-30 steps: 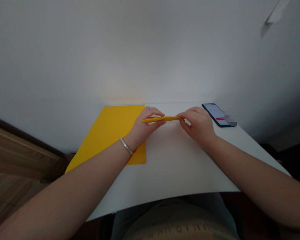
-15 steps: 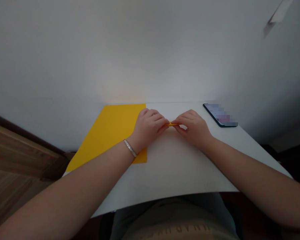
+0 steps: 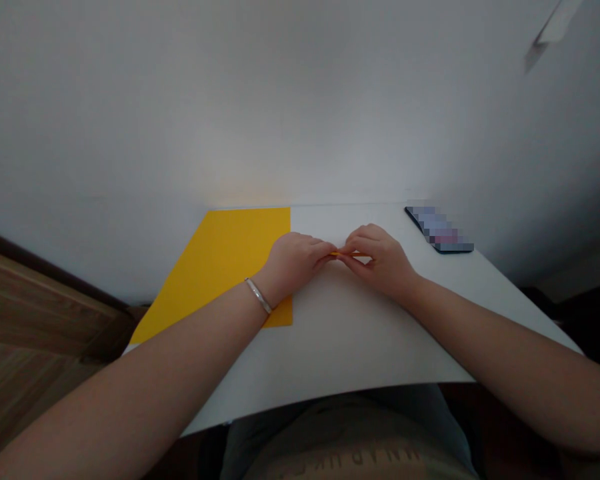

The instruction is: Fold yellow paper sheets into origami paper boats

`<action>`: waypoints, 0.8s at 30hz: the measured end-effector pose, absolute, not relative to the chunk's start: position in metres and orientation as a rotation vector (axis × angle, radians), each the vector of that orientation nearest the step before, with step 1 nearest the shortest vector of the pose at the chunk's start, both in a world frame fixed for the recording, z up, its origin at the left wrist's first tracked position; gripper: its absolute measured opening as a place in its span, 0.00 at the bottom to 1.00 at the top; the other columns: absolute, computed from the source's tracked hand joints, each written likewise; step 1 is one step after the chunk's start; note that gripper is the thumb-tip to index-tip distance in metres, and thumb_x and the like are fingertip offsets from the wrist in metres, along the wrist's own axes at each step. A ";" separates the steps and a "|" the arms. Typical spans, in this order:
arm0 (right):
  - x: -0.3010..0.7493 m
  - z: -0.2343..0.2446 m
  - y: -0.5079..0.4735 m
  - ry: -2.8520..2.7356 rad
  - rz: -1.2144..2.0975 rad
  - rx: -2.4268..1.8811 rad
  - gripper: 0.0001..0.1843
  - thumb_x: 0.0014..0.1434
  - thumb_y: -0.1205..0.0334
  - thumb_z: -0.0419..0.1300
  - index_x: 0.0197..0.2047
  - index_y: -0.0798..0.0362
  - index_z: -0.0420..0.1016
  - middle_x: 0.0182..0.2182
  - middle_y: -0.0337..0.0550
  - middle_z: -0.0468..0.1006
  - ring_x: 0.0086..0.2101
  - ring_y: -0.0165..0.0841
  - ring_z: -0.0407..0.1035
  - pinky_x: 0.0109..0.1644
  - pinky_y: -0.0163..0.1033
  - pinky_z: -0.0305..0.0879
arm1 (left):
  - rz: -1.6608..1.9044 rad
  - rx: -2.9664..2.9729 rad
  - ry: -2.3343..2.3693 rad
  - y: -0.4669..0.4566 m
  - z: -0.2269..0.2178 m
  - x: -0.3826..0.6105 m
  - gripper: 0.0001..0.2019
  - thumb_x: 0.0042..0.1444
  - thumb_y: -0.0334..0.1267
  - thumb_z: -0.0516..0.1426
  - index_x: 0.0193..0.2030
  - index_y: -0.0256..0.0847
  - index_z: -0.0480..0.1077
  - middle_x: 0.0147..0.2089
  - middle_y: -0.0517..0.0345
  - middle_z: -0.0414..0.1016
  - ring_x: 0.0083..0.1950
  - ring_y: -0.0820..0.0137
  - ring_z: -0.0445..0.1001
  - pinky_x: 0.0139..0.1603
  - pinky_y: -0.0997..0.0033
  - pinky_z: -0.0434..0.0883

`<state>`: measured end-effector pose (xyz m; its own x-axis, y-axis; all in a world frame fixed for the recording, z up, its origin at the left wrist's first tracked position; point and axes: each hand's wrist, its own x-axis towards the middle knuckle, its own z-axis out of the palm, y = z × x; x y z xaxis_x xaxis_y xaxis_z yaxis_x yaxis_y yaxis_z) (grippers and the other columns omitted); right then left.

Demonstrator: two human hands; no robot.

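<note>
Between my hands is a small, thin yellow piece (image 3: 361, 254), seen edge-on; it looks like folded paper, though most of it is hidden by fingers. My left hand (image 3: 300, 263), with a silver bangle at its wrist, pinches the left end. My right hand (image 3: 379, 259) pinches the piece from the right, its thumb and fingertips meeting my left fingertips. A large yellow sheet (image 3: 220, 253) lies flat on the table under and behind my left hand and forearm.
The white table (image 3: 360, 347) stands against a pale wall (image 3: 300, 100). At its back right lies a phone (image 3: 445, 233) with a blurred screen. Wooden panelling (image 3: 30, 313) is at the left. My lap is below the table's front edge.
Both hands have lowered slightly, and the right has shifted a little left, so the fingertips now touch. The yellow piece now shows through the gap in my right hand.
</note>
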<state>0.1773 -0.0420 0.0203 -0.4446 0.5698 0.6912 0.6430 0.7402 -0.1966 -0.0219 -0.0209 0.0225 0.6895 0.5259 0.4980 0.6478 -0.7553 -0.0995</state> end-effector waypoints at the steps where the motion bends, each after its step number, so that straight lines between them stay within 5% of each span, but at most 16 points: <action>1: 0.177 0.020 -0.042 -2.158 -0.107 -0.911 0.04 0.56 0.63 0.60 0.30 0.51 0.72 0.30 0.42 0.75 0.34 0.35 0.67 0.37 0.41 0.62 | -0.637 -2.624 -0.948 -0.021 0.023 -0.022 0.13 0.63 0.44 0.52 0.36 0.43 0.76 0.29 0.58 0.79 0.29 0.69 0.74 0.29 0.72 0.61; 12: 0.178 0.019 -0.040 -2.131 -0.014 -0.937 0.06 0.57 0.63 0.59 0.29 0.50 0.68 0.28 0.41 0.71 0.33 0.34 0.64 0.37 0.41 0.60 | -0.754 -2.626 -0.989 -0.024 0.020 -0.023 0.17 0.66 0.49 0.47 0.47 0.48 0.75 0.35 0.59 0.81 0.31 0.71 0.75 0.28 0.74 0.61; 17: 0.179 0.019 -0.038 -2.135 0.027 -0.875 0.09 0.58 0.63 0.60 0.27 0.50 0.67 0.27 0.40 0.71 0.32 0.33 0.64 0.37 0.40 0.59 | -0.766 -2.605 -0.903 -0.024 0.021 -0.021 0.17 0.65 0.46 0.48 0.36 0.44 0.77 0.28 0.57 0.78 0.27 0.72 0.73 0.27 0.74 0.61; 24: 0.180 0.023 -0.039 -2.140 0.077 -0.824 0.06 0.59 0.64 0.57 0.29 0.50 0.68 0.27 0.40 0.71 0.32 0.33 0.64 0.37 0.40 0.60 | -0.771 -2.620 -0.919 -0.022 0.023 -0.022 0.15 0.63 0.41 0.48 0.35 0.42 0.75 0.29 0.58 0.78 0.28 0.72 0.74 0.28 0.75 0.62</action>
